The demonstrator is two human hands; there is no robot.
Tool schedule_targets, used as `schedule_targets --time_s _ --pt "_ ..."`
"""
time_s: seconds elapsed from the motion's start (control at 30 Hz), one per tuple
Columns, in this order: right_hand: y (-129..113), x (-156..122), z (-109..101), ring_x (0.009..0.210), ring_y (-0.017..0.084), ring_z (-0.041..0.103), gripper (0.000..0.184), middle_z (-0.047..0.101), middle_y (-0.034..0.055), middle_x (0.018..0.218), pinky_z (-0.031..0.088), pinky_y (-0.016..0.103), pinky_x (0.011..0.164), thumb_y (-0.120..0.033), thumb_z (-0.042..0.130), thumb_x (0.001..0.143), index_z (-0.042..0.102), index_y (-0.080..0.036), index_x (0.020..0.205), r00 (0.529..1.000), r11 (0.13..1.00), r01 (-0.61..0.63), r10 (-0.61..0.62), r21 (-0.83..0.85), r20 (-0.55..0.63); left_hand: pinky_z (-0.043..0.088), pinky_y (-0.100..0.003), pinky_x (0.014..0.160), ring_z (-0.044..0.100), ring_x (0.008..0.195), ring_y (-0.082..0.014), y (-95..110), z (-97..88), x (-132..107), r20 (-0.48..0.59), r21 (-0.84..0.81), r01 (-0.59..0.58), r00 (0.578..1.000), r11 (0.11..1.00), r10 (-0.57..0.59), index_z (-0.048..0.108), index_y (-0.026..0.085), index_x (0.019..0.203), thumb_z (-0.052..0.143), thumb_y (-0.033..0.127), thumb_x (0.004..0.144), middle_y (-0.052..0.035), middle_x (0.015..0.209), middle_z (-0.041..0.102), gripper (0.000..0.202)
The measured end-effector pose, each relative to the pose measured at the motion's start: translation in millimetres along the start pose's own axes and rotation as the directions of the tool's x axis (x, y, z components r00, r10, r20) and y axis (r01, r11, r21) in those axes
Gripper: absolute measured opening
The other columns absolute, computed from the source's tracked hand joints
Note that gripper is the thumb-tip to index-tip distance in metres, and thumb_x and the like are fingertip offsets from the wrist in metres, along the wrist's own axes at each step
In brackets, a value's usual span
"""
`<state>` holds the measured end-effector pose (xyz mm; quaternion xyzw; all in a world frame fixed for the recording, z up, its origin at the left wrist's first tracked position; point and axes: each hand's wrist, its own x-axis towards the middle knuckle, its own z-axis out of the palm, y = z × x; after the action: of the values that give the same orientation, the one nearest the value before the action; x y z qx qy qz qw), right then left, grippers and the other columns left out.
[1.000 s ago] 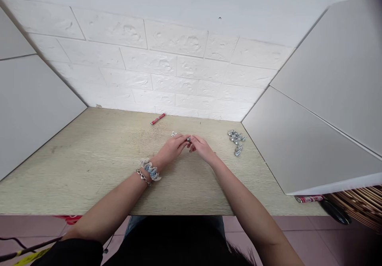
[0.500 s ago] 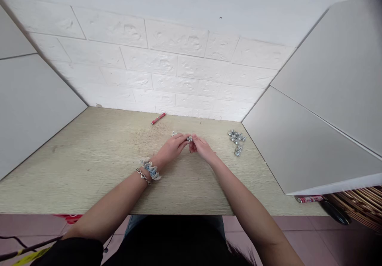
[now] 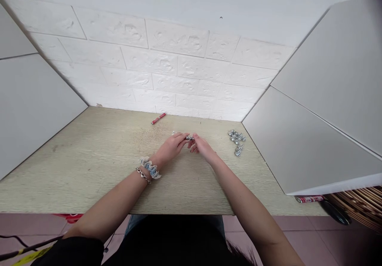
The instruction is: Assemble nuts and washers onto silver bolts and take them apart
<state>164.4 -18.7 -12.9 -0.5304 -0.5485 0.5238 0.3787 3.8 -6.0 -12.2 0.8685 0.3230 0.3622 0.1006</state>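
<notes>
Small silver metal bolt (image 3: 189,138), its exact shape too small to make out, is held up over the middle of the tabletop. The thumb and fingers of my left hand (image 3: 171,146) pinch its left end. On its right end are the thumb and index finger of my right hand (image 3: 203,146), while that hand's other fingers curl loosely below. Just behind my left hand, a small whitish thing (image 3: 174,133) shows, mostly hidden. To the right lies a pile of silver bolts (image 3: 237,136) with wide round heads.
A red marker-like tube (image 3: 158,118) lies by the white brick-patterned wall (image 3: 164,63). Grey-white panels (image 3: 316,138) border the wooden tabletop (image 3: 98,150) on both sides. At the right front corner are a patterned tube (image 3: 309,199), a dark object and a woven brown item.
The fingers of my right hand have loosened and spread slightly, and more of the bolt shows between my hands. My left hand has hardly moved.
</notes>
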Motion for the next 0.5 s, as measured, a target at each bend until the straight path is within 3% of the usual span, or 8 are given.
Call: schedule_targets --time_s 0.1,0.17,0.27,0.3,0.37,0.5 --pt "0.5 -0.7 2.0 0.049 0.010 0.049 0.054 0.052 0.0032 0.057 0.036 0.024 0.050 -0.060 0.027 0.080 0.047 -0.015 0.057 0.998 0.999 0.040 -0.039 -0.017 0.047 0.044 -0.029 0.080 0.055 0.089 -0.0148 0.5 1.6 -0.4 0.019 -0.023 -0.012 1.000 1.000 0.012 0.050 0.015 0.114 0.039 0.022 0.089 -0.0075 0.096 0.059 0.028" --pt "0.2 -1.5 3.1 0.049 0.010 0.048 0.048 0.050 0.0018 0.054 0.037 0.024 0.051 -0.055 0.029 0.081 0.044 -0.016 0.057 0.996 0.998 0.058 -0.059 0.008 0.067 0.044 -0.028 0.080 0.055 0.089 -0.0147 1.4 1.3 -0.3 0.039 -0.031 -0.007 0.999 0.999 0.008 0.050 0.015 0.114 0.038 0.021 0.089 -0.0076 0.096 0.059 0.028" --pt "0.1 -2.2 3.5 0.052 0.008 0.049 0.019 0.053 -0.0017 0.068 0.037 0.022 0.051 -0.037 0.045 0.075 0.041 -0.018 0.074 0.996 0.993 0.078 -0.081 0.083 0.040 0.045 -0.027 0.077 0.055 0.086 -0.0144 2.9 -0.1 0.0 0.025 -0.024 0.011 1.000 1.000 -0.010 0.051 0.015 0.111 0.038 0.021 0.089 -0.0070 0.092 0.059 0.027" --pt "0.3 -2.1 3.2 0.054 0.008 0.051 0.017 0.054 -0.0027 0.076 0.037 0.021 0.051 -0.029 0.049 0.070 0.039 -0.020 0.080 0.995 0.990 0.093 -0.096 0.109 0.016 0.045 -0.027 0.077 0.056 0.085 -0.0143 3.2 -0.5 0.0 0.013 -0.018 0.014 1.000 1.000 -0.014 0.051 0.015 0.111 0.039 0.022 0.089 -0.0067 0.091 0.059 0.026" --pt "0.9 -1.4 2.1 0.057 0.007 0.052 0.030 0.052 -0.0038 0.089 0.035 0.019 0.049 -0.020 0.051 0.063 0.033 -0.023 0.087 0.993 0.982 0.122 -0.120 0.143 -0.021 0.045 -0.027 0.076 0.056 0.084 -0.0142 3.5 -0.8 0.1 -0.006 -0.009 0.014 1.000 1.000 -0.014 0.051 0.015 0.111 0.039 0.021 0.088 -0.0064 0.089 0.060 0.026" --pt "1.8 1.5 0.2 0.051 0.007 0.052 0.027 0.053 -0.0024 0.089 0.032 0.020 0.044 -0.030 0.047 0.070 0.034 -0.024 0.092 0.998 0.989 0.052 -0.045 0.139 -0.048 0.045 -0.028 0.076 0.056 0.083 -0.0143 3.6 -0.4 0.1 -0.007 -0.007 0.005 1.000 1.000 -0.005 0.051 0.015 0.111 0.039 0.023 0.089 -0.0068 0.090 0.060 0.027"
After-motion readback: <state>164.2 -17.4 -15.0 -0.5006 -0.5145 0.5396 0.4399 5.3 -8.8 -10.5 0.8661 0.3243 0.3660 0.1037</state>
